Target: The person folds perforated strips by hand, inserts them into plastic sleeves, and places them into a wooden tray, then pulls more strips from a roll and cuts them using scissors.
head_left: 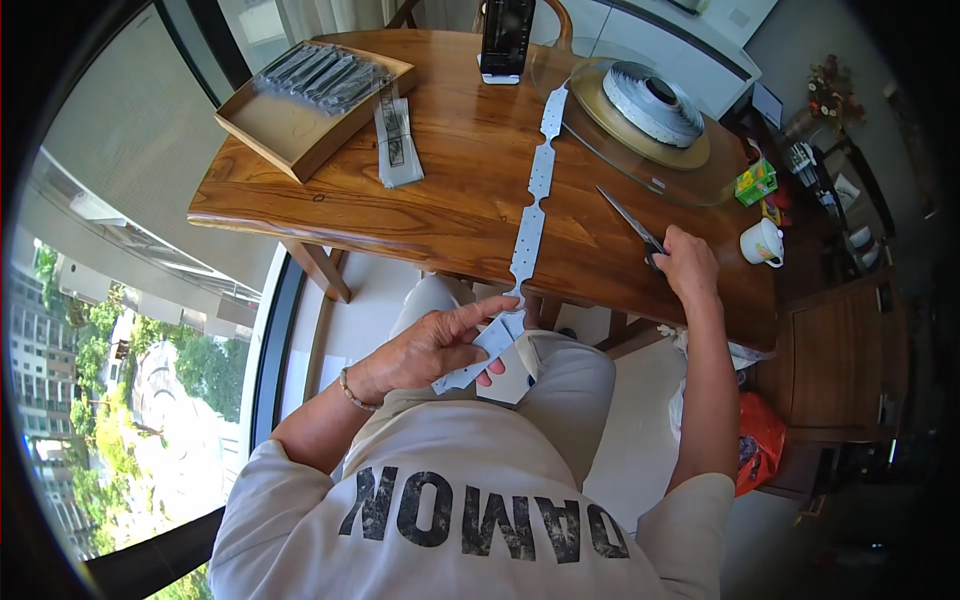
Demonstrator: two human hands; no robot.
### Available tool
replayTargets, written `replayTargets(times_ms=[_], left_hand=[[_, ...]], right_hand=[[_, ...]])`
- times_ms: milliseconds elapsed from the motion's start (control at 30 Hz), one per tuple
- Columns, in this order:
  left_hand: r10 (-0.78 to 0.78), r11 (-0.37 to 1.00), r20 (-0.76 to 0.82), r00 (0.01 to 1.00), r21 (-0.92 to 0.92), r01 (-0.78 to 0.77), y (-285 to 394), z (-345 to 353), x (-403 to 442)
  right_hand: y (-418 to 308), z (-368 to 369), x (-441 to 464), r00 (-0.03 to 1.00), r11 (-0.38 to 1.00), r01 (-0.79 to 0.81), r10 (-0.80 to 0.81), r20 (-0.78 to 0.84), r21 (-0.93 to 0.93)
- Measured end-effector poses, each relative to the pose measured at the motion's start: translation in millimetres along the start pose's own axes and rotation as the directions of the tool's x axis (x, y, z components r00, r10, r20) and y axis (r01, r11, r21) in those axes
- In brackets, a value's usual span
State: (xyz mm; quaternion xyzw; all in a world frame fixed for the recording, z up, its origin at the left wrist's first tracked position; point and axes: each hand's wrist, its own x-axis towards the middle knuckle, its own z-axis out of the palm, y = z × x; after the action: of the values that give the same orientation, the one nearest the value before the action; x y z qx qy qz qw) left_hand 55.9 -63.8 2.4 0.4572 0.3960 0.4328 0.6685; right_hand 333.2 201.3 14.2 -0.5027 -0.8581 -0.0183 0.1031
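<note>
A pale strip [529, 235] with notched edges and small dots runs from the big roll [652, 104] on the glass turntable, across the table, down to my lap. My left hand [437, 345] is closed on the strip's near end, where several pieces overlap between thumb and fingers. At the right, my right hand [690, 262] holds the scissors [632, 221] by their handles over the table's front edge. The blades point away to the upper left and look closed, apart from the strip.
On the wooden table [460, 195] are a tray [300, 150] with plastic-wrapped packs, a stack of strips [398, 145], a phone on a stand [506, 42], a green box [756, 181] and a white mug [762, 243]. A red bag [760, 440] lies low at the right.
</note>
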Motion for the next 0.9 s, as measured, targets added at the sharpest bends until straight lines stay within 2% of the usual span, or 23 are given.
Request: replayTargets(times_ms=[167, 267, 300, 400, 433, 533, 567, 633, 667, 733, 767, 867, 900], left_hand=[[0.043, 0.995, -0.095, 0.995, -0.084, -0.051, 11, -9, -4], [0.075, 0.986, -0.136, 0.988, -0.136, -0.094, 15, -15, -2], [0.105, 0.980, -0.169, 0.980, -0.148, -0.130, 14, -18, 0], [0.161, 0.964, -0.242, 0.957, -0.169, -0.205, 16, -26, 6], [0.172, 0.960, -0.274, 0.946, -0.170, -0.224, 19, -28, 9], [0.190, 0.948, -0.350, 0.917, -0.178, -0.264, 29, -40, 22], [0.172, 0.935, -0.357, 0.918, -0.236, -0.266, 33, -47, 28], [0.119, 0.895, -0.376, 0.919, -0.360, -0.263, 33, -56, 34], [0.104, 0.890, -0.390, 0.915, -0.374, -0.260, 31, -57, 36], [0.100, 0.886, -0.396, 0.913, -0.381, -0.262, 34, -55, 45], [0.105, 0.886, -0.393, 0.914, -0.380, -0.266, 35, -52, 50], [0.084, 0.864, -0.394, 0.915, -0.428, -0.264, 35, -38, 57], [0.073, 0.854, -0.394, 0.916, -0.449, -0.261, 35, -35, 59]], right_hand=[[-2, 5, 22, 0.999, 0.999, 0.024, -0.023, 0.040, -0.033], [0, 3, 31, 0.975, 0.996, -0.083, 0.087, 0.205, -0.030], [1, 0, 32, 0.975, 0.996, -0.084, 0.088, 0.204, -0.030], [1, -8, 36, 0.922, 0.961, -0.245, 0.192, 0.335, 0.124], [2, -6, 34, 0.922, 0.962, -0.243, 0.190, 0.336, 0.125], [-1, 3, 22, 0.998, 0.934, -0.041, 0.058, -0.039, 0.356], [-5, 7, 16, 0.998, 0.934, -0.037, 0.050, -0.026, 0.356], [-47, -1, -10, 0.952, 0.824, 0.236, -0.090, -0.293, 0.515], [-66, -1, -23, 0.957, 0.821, 0.235, -0.101, -0.272, 0.520], [-100, -2, -46, 0.862, 0.664, 0.485, -0.251, -0.440, 0.570], [-114, -1, -56, 0.831, 0.615, 0.541, -0.286, -0.477, 0.574], [-147, 3, -74, 0.742, 0.478, 0.668, -0.367, -0.561, 0.570], [-151, 5, -74, 0.741, 0.476, 0.670, -0.369, -0.562, 0.570]])
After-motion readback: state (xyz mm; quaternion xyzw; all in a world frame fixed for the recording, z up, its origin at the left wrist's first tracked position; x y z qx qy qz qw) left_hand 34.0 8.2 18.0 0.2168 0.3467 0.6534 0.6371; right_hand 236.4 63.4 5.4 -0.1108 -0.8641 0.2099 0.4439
